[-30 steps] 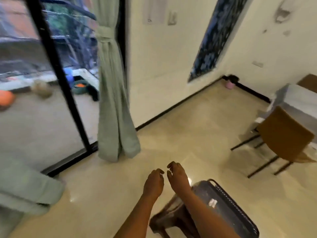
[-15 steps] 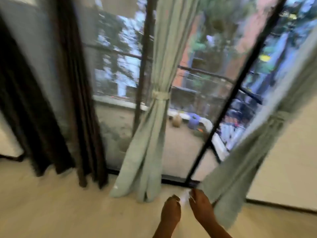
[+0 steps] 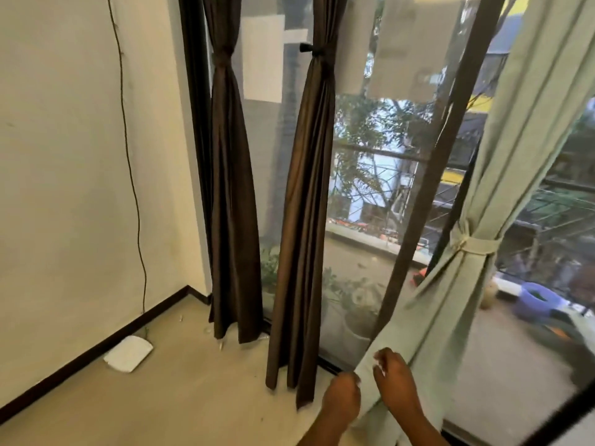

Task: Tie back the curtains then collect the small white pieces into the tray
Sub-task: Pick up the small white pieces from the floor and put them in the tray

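My left hand (image 3: 343,397) and right hand (image 3: 394,379) curled, grip contents unclear, beside tied green curtain (image 3: 450,300); careless brush could loosen tie (image 3: 476,247) (white pieces uncollected).

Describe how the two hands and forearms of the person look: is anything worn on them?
The left hand and the right hand are bare: no gloves, rings, watch or bracelet show. Both forearms are bare too, with no sleeve visible up to the bottom edge of the picture.

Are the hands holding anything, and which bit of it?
The right hand seems to pinch something small and white at its fingertips; it's too small to identify. The left hand appears empty.
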